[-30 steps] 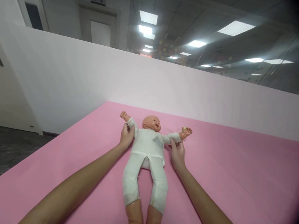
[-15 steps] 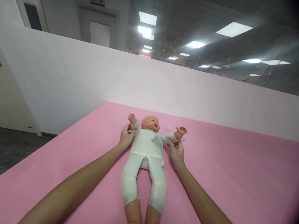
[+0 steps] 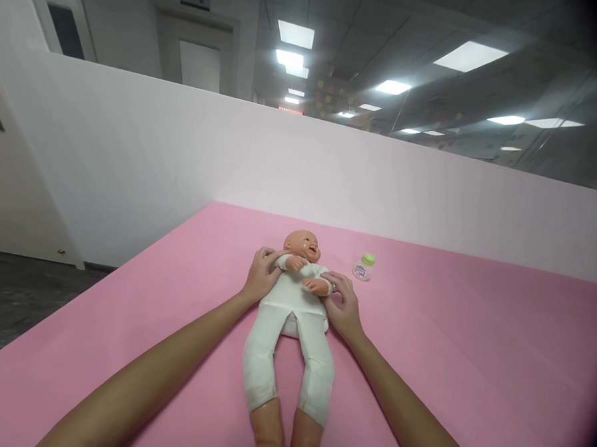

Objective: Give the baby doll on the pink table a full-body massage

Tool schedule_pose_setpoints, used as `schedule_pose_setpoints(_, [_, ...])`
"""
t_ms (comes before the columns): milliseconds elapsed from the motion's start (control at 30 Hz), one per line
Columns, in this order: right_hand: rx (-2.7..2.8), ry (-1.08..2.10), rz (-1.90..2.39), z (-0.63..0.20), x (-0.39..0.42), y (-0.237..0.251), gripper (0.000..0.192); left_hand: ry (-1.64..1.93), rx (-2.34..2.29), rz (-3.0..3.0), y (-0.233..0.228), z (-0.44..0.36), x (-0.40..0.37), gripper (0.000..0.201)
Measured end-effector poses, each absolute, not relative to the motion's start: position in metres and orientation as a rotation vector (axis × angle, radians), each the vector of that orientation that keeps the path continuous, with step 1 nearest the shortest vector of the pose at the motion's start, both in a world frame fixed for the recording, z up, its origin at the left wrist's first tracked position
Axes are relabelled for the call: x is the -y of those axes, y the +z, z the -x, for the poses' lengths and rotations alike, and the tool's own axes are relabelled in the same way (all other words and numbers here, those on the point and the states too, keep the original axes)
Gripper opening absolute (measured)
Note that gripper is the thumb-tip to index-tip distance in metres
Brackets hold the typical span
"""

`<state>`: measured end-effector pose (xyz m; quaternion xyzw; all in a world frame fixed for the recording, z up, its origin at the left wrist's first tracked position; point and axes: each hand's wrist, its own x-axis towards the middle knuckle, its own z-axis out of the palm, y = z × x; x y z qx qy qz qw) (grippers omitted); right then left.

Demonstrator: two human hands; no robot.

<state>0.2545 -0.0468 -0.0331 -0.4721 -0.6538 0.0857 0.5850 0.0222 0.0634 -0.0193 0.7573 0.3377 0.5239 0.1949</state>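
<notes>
A baby doll (image 3: 293,316) in a white suit lies on its back on the pink mat (image 3: 446,364), head away from me, bare feet at the bottom edge. My left hand (image 3: 260,278) grips the doll's arm on the left side, near the shoulder. My right hand (image 3: 341,306) grips the arm on the right side. Both doll arms are folded across its chest. A small clear bottle with a green cap (image 3: 363,267) stands on the mat to the right of the doll's head, apart from my hands.
A white partition wall (image 3: 331,178) runs along the far and left edges of the mat. Dark floor (image 3: 9,302) lies beyond the mat's left edge. Doors and ceiling lights show above the partition.
I have brought the doll's outstretched arms inward and folded them over its chest. My hands moved in with them, and the small bottle behind the doll's hand is now uncovered.
</notes>
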Motion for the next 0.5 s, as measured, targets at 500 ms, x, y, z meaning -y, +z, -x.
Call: schedule_pose_setpoints(500, [0.845, 0.504, 1.106, -0.265, 0.035, -0.041, 0.049, 1.598, -1.021, -1.325, -0.035, -0.015, -0.088, 0.041])
